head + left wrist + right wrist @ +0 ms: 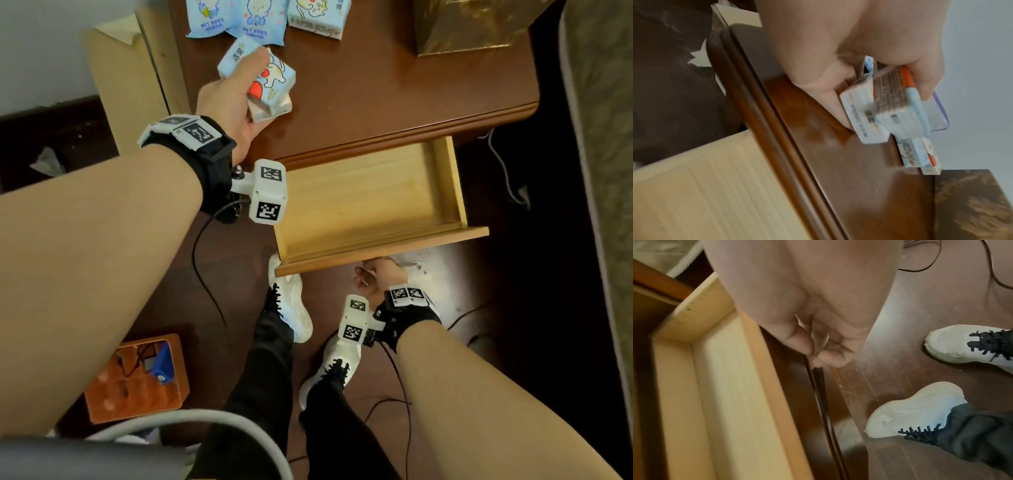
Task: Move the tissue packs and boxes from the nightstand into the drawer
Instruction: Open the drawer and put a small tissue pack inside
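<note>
Left hand (pixel 233 102) grips tissue packs (pixel 263 82); drawer (pixel 445 178) open.

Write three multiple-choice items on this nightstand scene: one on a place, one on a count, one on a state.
1. Where is the right hand?
A. at the pulled-out light wooden drawer's front
B. on the nightstand top
C. on the gold box

2. How many light blue wet-wipes packs lie at the dark wooden nightstand's back?
A. none
B. two
C. five

3. What is the left hand doing?
A. hanging idle
B. pressing the drawer
C. gripping small light blue tissue packs

Key: A, its fingers sit at the drawer front; B, two show; C, fingers curl around the packs.
</note>
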